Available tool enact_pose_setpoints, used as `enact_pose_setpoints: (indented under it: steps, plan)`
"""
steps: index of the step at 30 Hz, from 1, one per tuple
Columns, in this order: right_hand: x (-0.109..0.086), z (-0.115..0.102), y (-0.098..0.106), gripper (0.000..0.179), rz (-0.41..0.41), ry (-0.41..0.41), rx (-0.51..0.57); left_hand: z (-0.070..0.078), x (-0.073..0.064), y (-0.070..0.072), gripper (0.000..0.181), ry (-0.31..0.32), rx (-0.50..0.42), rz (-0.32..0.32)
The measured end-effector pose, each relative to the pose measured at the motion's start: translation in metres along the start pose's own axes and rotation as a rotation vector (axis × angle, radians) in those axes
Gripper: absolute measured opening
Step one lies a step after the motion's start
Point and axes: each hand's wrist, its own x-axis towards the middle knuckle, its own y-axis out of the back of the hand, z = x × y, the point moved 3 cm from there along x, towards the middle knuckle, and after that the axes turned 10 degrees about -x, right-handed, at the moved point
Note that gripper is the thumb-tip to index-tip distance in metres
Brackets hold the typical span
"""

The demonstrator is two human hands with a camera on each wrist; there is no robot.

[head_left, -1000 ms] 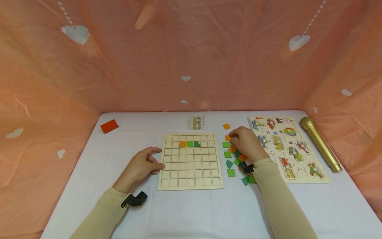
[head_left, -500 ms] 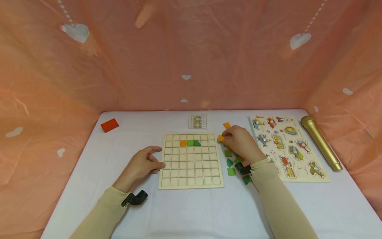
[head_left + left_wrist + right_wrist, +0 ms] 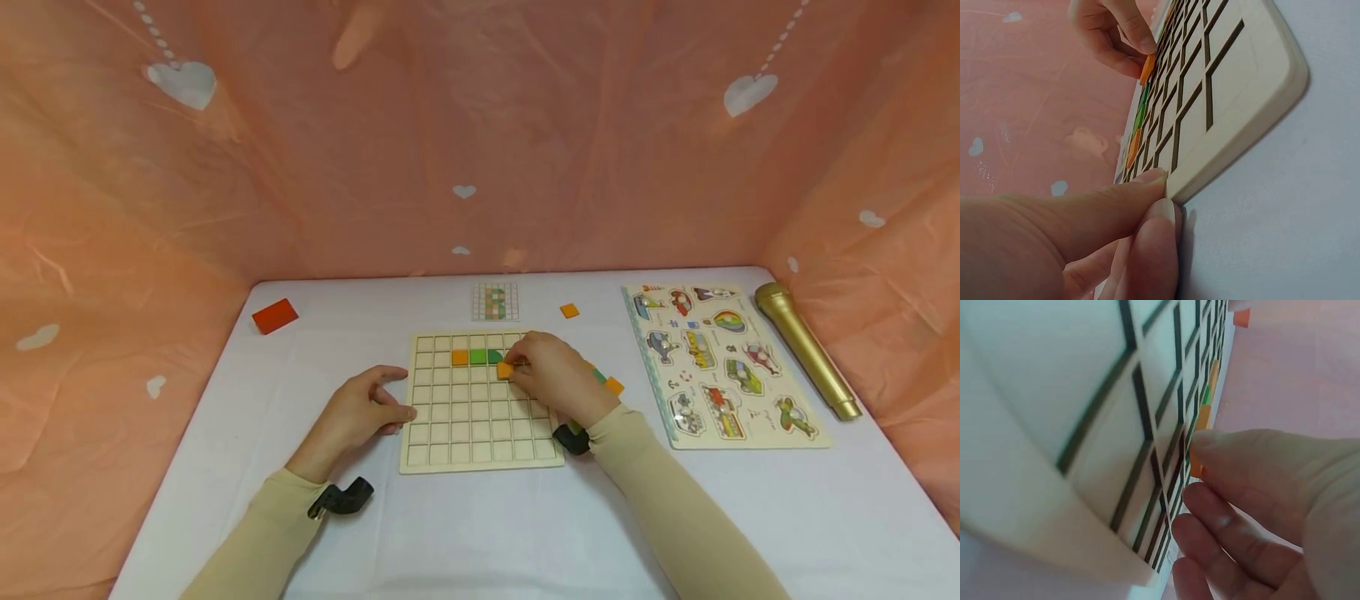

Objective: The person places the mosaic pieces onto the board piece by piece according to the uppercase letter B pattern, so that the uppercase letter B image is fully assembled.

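Note:
A pale wooden grid board (image 3: 480, 433) lies flat in front of me. One row near its far side bears an orange square tile (image 3: 460, 357), a light green square tile (image 3: 477, 357) and a dark green rounded tile (image 3: 495, 356). My right hand (image 3: 558, 375) pinches another orange square tile (image 3: 505, 371) over the board, just right of and nearer than the rounded one. In the right wrist view the thumb presses on this tile (image 3: 1197, 465). My left hand (image 3: 352, 417) grips the board's left edge, thumb and a finger on the rim (image 3: 1235, 153) in the left wrist view.
A printed pattern card (image 3: 495, 302) lies beyond the board, with an orange tile (image 3: 569, 310) to its right. More tiles (image 3: 614, 386) are partly hidden by the right arm. A picture puzzle (image 3: 738, 375) and a gold microphone (image 3: 806, 350) lie right, a red block (image 3: 275, 317) far left.
My right hand has picked an orange tile from the pile and carried it left over the board. The left hand stays at the board's left edge.

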Motion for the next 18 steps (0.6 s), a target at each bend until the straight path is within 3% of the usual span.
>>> enact_pose_setpoints:
  steps: [18]
  plan:
    - [0.0068,-0.0088,-0.0065,0.013,0.032,0.022,-0.036,-0.0002,-0.0014,0.0005,0.069,0.000,0.002,0.007]
